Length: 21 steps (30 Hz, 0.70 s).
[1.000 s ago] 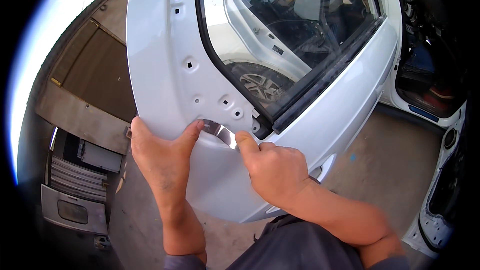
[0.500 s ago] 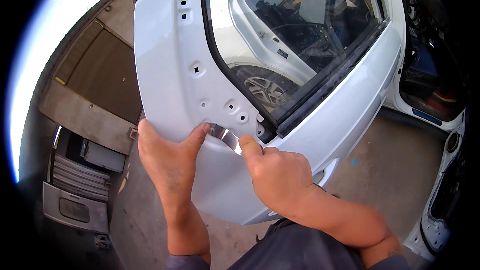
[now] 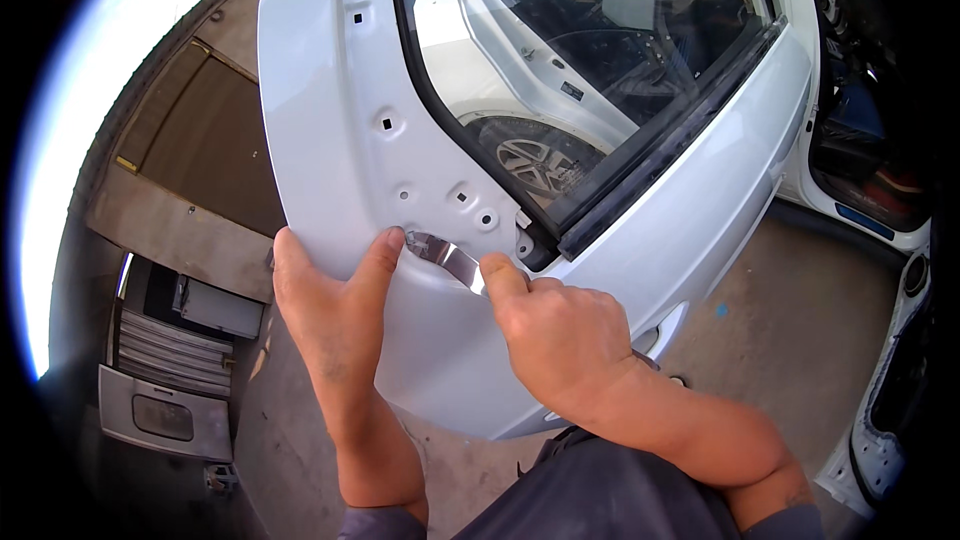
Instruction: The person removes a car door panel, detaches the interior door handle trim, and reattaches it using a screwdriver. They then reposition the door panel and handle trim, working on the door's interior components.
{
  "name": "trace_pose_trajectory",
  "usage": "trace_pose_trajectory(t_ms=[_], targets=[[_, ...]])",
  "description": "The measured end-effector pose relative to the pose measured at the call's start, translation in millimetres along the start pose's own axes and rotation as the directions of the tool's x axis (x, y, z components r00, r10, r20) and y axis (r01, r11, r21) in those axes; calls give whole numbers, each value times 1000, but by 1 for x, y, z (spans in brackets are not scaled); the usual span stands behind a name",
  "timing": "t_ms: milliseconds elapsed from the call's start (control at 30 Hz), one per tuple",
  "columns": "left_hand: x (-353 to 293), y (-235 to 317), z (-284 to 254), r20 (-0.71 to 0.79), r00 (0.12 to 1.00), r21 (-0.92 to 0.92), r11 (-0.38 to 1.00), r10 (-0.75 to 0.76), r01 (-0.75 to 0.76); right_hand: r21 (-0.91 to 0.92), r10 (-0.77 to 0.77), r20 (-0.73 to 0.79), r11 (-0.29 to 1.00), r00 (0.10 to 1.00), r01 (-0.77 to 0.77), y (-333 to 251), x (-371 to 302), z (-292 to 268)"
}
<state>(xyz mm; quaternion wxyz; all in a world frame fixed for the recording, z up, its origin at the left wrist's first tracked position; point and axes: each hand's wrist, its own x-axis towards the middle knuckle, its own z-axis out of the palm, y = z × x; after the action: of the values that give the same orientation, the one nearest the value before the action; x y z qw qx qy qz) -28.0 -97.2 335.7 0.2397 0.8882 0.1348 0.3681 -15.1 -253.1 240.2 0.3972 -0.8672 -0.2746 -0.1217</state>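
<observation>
A white car door [image 3: 430, 360] stands open in front of me, its window frame edged in black. My right hand [image 3: 565, 340] is closed around the handle of a tool with a flat, shiny, curved metal blade [image 3: 445, 258]. That blade lies against the door panel, just below the small punched holes [image 3: 486, 219] by the window corner. My left hand [image 3: 335, 315] grips the door's left edge. Its thumb is on the outer face at the blade's far end, and its other fingers are mostly hidden behind the edge.
Through the window show a car wheel [image 3: 535, 166] and the white car body [image 3: 475, 80]. Another opened door [image 3: 880, 430] stands at the lower right. On the left, a grey panel with a small window [image 3: 165, 418] leans by a wall [image 3: 180, 230] above the concrete floor [image 3: 290, 450].
The view has shifted slightly, so the door sits a little differently in it. My left thumb and the blade's end have shifted slightly left over the panel. Both hands keep their holds.
</observation>
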Motion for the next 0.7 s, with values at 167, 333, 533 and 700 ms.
trace_pose_trajectory(t_ms=[167, 333, 533, 700], targets=[[0, -5, -1, -2, 1000, -27, 1000, 9, -9, -37, 77, 99, 997, 992, -74, -13, -2, -14], [0, -11, 0, -11, 999, -40, 999, 32, -32, -156, 133, 118, 981, 984, -114, -25, -1, -23], [0, -8, 0, 3, 999, -15, 999, 41, -41, -382, -38, -140, 924, 989, -18, -24, 3, -18], [-1, -11, 1, -17, 993, 75, 991, 113, -111, -242, -32, -65, 970, 997, 15, -10, 1, -9]])
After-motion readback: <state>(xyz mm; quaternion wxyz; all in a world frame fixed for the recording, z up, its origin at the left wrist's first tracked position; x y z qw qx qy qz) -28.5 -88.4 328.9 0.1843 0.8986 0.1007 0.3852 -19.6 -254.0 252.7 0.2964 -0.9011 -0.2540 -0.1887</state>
